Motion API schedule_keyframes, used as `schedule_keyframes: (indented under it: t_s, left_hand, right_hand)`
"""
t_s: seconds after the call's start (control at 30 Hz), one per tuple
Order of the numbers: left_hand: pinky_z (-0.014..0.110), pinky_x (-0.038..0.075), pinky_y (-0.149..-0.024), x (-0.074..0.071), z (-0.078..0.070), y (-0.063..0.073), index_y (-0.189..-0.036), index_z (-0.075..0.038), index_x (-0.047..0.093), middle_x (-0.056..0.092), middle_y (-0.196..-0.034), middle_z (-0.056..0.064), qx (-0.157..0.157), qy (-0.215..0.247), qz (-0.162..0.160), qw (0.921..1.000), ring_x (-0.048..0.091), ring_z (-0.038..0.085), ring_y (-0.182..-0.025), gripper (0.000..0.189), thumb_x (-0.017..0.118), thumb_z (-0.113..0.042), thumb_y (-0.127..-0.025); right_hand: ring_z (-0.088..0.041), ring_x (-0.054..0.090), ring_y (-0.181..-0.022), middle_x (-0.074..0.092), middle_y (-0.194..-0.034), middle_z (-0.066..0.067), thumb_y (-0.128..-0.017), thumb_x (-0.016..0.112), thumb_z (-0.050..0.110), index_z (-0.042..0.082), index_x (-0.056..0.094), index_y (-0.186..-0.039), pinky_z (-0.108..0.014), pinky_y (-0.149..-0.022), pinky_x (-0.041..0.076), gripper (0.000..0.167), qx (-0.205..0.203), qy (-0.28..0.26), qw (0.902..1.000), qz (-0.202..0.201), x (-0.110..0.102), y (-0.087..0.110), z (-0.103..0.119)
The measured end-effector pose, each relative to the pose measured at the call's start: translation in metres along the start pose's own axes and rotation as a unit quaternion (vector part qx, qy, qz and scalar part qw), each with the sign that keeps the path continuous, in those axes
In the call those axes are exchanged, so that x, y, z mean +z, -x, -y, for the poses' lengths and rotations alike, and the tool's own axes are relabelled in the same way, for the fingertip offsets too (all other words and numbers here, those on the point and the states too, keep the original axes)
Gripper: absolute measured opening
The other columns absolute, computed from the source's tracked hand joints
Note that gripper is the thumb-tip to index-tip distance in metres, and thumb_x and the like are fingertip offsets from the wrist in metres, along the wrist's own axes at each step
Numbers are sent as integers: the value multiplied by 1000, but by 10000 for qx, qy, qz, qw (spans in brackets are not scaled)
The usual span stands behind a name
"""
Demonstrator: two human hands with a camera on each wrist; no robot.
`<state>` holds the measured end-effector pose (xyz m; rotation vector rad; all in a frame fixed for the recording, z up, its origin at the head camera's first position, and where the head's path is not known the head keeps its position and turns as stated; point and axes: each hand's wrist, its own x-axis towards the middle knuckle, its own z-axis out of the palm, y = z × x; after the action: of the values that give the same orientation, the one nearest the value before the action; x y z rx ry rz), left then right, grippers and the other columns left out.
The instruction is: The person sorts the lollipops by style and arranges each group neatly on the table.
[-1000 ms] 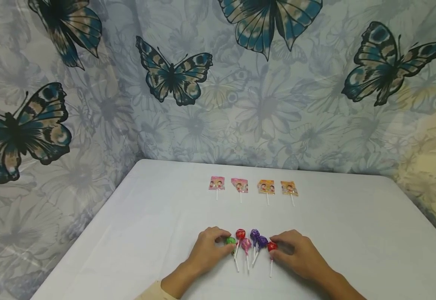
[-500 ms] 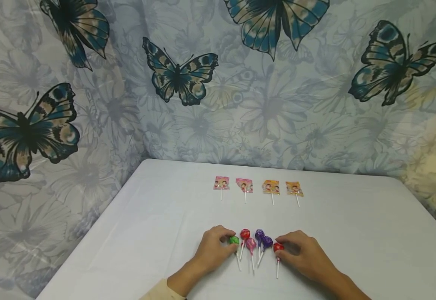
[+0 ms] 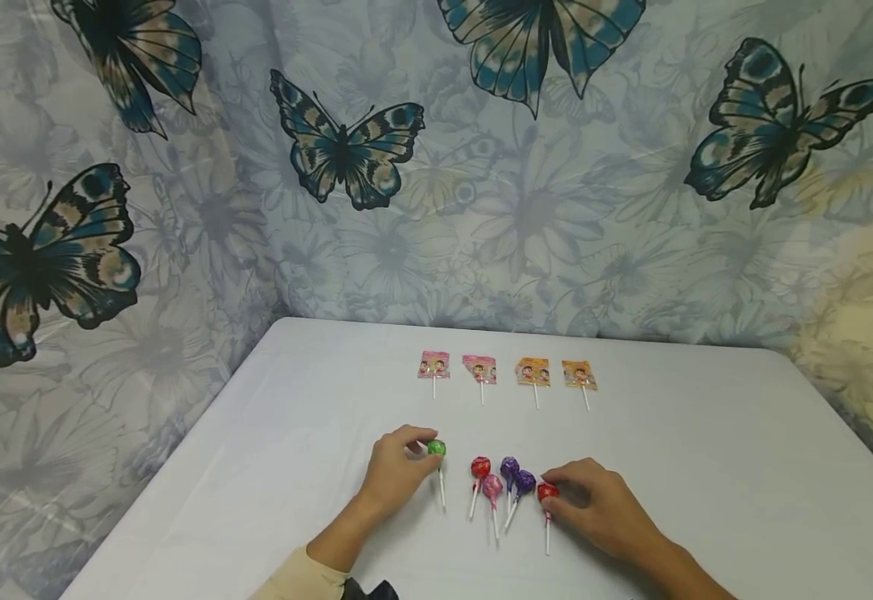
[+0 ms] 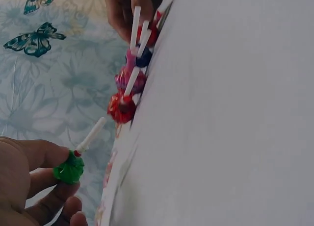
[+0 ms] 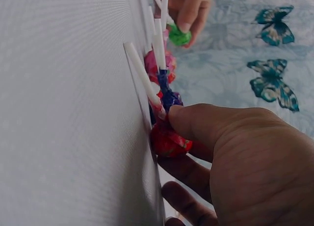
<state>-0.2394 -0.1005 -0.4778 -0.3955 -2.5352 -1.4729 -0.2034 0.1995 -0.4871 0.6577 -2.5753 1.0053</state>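
My left hand (image 3: 397, 467) pinches a green-wrapped lollipop (image 3: 437, 448) by its candy head, its white stick pointing toward me. In the left wrist view the thumb and fingers close round the green wrapper (image 4: 69, 170). On the right, my right hand (image 3: 603, 507) grips the head of a red lollipop (image 3: 547, 492) low at the tabletop; the right wrist view shows thumb and fingers round its red wrapper (image 5: 169, 140). Between the hands lie another red lollipop (image 3: 480, 467), a pink lollipop (image 3: 492, 487) and two purple lollipops (image 3: 509, 467), heads away from me.
Farther back on the white table (image 3: 331, 383), a row of flat-packed lollipops lies spaced out: two in pink wrappers (image 3: 433, 365) and two in orange wrappers (image 3: 533, 372). A butterfly-print cloth (image 3: 526, 208) hangs behind the table and along its left side.
My left hand has moved left and away from me with the green lollipop, apart from the group. The right hand stays at the red lollipop, nearly still.
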Motion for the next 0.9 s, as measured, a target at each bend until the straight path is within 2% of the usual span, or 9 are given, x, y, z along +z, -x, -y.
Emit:
schedule_keyframes:
  t_s: [0.13,0.4,0.57,0.9]
  left_hand:
    - [27,45,-59,-14,1,-16,-110,-1,70,63,-92,0,-312,71,-81,9995,53,19,-84,30,75,-8,-81]
    - [33,45,-68,-27,9,-45,-109,0,70,64,-93,4,-404,-32,-221,9989,55,24,-90,28,74,-6,-82]
    - [33,45,-69,-29,17,-55,-111,0,69,65,-97,5,-484,-103,-170,9986,55,25,-92,29,74,-5,-83]
    - [32,46,-66,-27,35,-68,-115,-5,69,62,-98,3,-732,21,58,9973,53,21,-89,31,73,-9,-84]
  right_hand:
    - [-8,60,-91,65,-95,19,-72,86,19,21,74,-97,-34,-80,49,28,12,59,10000,1,-1,0,0]
    - [-9,61,-92,64,-95,19,-72,86,18,21,75,-97,-35,-81,49,27,102,-18,9999,23,2,1,1]
    - [-8,60,-91,64,-95,19,-72,86,16,21,74,-97,-34,-81,49,28,103,-6,9999,11,2,1,2]
    - [-11,60,-94,64,-97,17,-76,83,23,21,74,-99,-37,-82,49,25,146,120,9996,190,0,0,3]
